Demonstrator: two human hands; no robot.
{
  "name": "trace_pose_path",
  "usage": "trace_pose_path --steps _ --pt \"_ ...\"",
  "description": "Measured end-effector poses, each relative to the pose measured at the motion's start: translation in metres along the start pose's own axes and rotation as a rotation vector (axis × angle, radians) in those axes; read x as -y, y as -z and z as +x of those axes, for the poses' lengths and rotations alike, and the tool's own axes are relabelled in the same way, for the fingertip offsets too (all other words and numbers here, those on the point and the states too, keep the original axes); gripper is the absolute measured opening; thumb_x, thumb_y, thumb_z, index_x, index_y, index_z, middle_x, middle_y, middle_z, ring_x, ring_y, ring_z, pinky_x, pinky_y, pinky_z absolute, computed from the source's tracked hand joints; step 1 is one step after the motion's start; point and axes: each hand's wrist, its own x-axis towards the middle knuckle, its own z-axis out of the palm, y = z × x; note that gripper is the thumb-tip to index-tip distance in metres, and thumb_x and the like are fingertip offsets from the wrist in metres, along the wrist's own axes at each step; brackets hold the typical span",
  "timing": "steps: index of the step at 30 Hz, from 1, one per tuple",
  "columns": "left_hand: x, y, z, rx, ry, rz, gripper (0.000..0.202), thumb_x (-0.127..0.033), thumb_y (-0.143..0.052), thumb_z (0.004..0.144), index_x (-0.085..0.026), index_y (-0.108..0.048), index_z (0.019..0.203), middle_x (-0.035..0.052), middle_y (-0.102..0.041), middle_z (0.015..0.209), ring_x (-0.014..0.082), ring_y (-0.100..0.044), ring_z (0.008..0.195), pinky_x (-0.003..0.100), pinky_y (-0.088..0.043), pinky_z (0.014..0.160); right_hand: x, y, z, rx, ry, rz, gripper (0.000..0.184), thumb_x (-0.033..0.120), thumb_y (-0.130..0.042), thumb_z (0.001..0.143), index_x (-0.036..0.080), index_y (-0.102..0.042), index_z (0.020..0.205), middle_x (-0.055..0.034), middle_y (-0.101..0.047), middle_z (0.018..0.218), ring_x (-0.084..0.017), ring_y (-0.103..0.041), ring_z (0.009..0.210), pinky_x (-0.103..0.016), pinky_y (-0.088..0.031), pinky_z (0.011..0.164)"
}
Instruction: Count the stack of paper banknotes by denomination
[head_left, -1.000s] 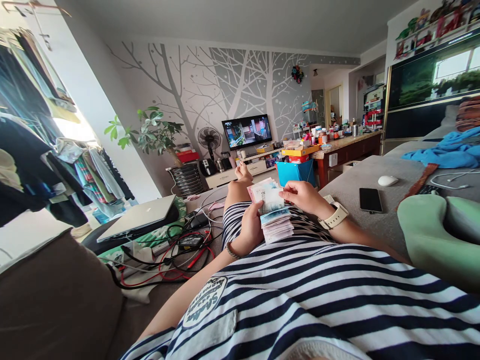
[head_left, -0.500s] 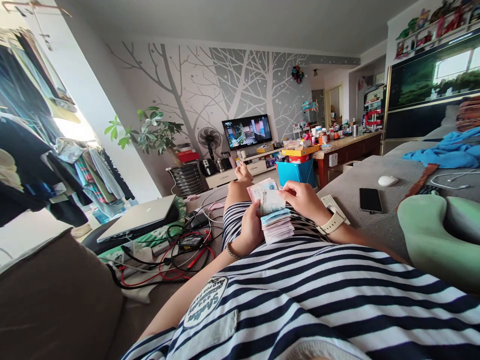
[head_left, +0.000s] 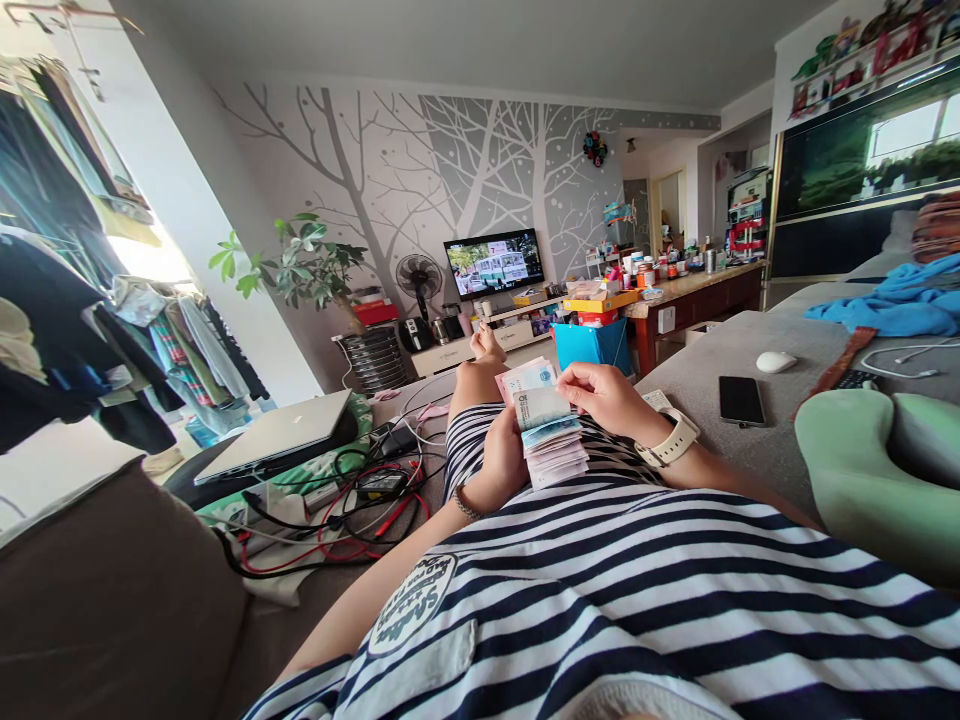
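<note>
My left hand point(head_left: 504, 455) is closed around the middle of a stack of banknotes point(head_left: 555, 462), above my lap. The notes look pinkish and bluish; their upper ends fan out beyond my thumb, and their lower ends bend down toward me. At the right edge of the stack, my right hand point(head_left: 604, 397) pinches one greyish note point(head_left: 538, 407) between thumb and fingers. That note curves downward across the front of the others. A cream watch point(head_left: 669, 440) is on my right wrist.
To the left lie a laptop point(head_left: 277, 435) and tangled cables point(head_left: 375, 485). On the sofa at the right are a phone point(head_left: 741, 400), a white mouse point(head_left: 775, 361) and a green neck pillow point(head_left: 862, 470). A blue box point(head_left: 592, 347) stands beyond my legs.
The pinched note has bent further down over the stack, and my right hand has shifted slightly. My left hand keeps its hold. The television picture is different.
</note>
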Motion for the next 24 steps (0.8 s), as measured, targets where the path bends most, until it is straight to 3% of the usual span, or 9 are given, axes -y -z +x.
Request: trace_pose_path --steps 12,20,24 --pt "-0.003 -0.001 -0.004 -0.029 -0.025 0.05 0.009 -0.018 -0.073 0.07 -0.016 -0.066 0.066 0.0042 -0.068 0.066 0.0261 -0.068 0.087 0.033 -0.054 0.078 0.001 0.002 0.0 0.027 -0.032 0.027 0.04 0.057 -0.063 0.097 0.02 -0.065 0.084 -0.0005 -0.067 0.074 -0.014 -0.055 0.058 -0.028 -0.044 0.06" --pt "0.004 0.005 0.003 0.032 -0.022 0.004 0.012 -0.023 -0.074 0.067 -0.019 -0.062 0.064 0.0051 -0.069 0.067 0.0295 -0.07 0.095 0.036 -0.056 0.083 0.003 0.004 0.002 0.086 -0.065 0.1 0.046 0.064 -0.067 0.093 0.02 -0.064 0.08 0.0007 -0.063 0.069 -0.013 -0.054 0.057 -0.028 -0.043 0.059" --pt "0.004 0.005 0.003 0.002 0.026 -0.02 0.017 -0.031 -0.079 0.069 -0.018 -0.069 0.073 0.0049 -0.072 0.072 0.0296 -0.072 0.094 0.038 -0.057 0.086 -0.002 0.005 0.003 0.171 -0.086 0.183 0.056 0.072 -0.059 0.096 0.019 -0.066 0.079 -0.0031 -0.07 0.071 -0.014 -0.055 0.057 -0.028 -0.045 0.059"
